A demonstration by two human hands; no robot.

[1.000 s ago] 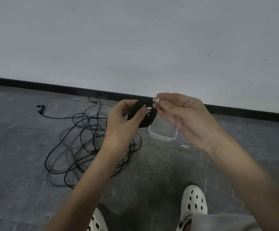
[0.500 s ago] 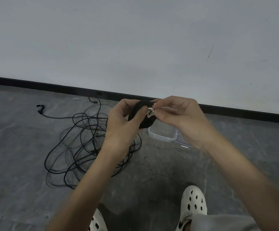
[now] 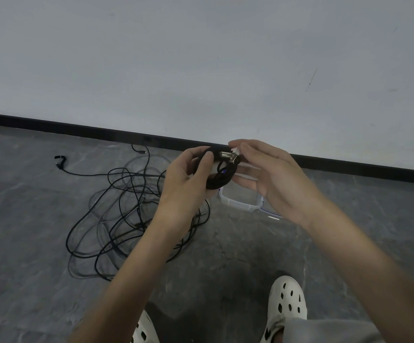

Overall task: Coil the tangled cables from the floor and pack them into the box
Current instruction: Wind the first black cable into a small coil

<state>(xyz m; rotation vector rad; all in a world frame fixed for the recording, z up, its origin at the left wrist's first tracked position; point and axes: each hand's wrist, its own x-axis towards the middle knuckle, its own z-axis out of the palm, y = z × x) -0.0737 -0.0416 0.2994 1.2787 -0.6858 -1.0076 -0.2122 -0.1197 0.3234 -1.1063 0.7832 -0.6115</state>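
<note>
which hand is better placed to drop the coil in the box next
Probably the left hand: it grips the coiled cable, while the right hand only pinches the plug at its top. The clear box sits on the floor just below both.

Coiled cable [image 3: 219, 175] between both hands

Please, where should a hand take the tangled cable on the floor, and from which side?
Probably at the plug far left: it lies flat, apart from the tangle, with one strand leading in. Come from above and pinch just behind it; pulling a middle loop would likely tighten the knots.
</note>
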